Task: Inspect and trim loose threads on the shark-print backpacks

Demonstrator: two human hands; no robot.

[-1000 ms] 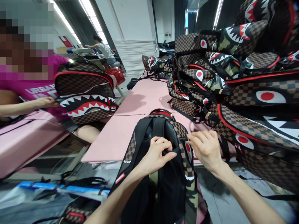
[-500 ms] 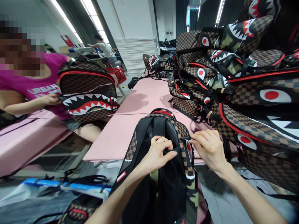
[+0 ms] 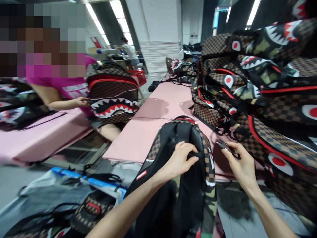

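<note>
A black backpack [image 3: 190,195] with brown checkered and camouflage sides stands in front of me, its strap side towards me and its top against the pink table. My left hand [image 3: 183,157] is closed on the upper part of its black back panel; the fingertips are partly hidden in the fabric. To the right of the bag, my right hand [image 3: 240,163] is closed around small thread snips [image 3: 222,144], their blades pointing left. The snips are apart from the backpack, above the table edge.
Checkered shark-mouth backpacks [image 3: 279,142] are heaped on the right of the pink table [image 3: 148,129]. At left, a person in a magenta shirt [image 3: 71,89] holds another backpack [image 3: 114,96]. Below left, a blue-edged container [image 3: 66,173] has small checkered bags [image 3: 92,208] by it.
My right hand has moved right, away from the backpack's side, and the snips now show. My left hand stays on the bag. The view has turned left.
</note>
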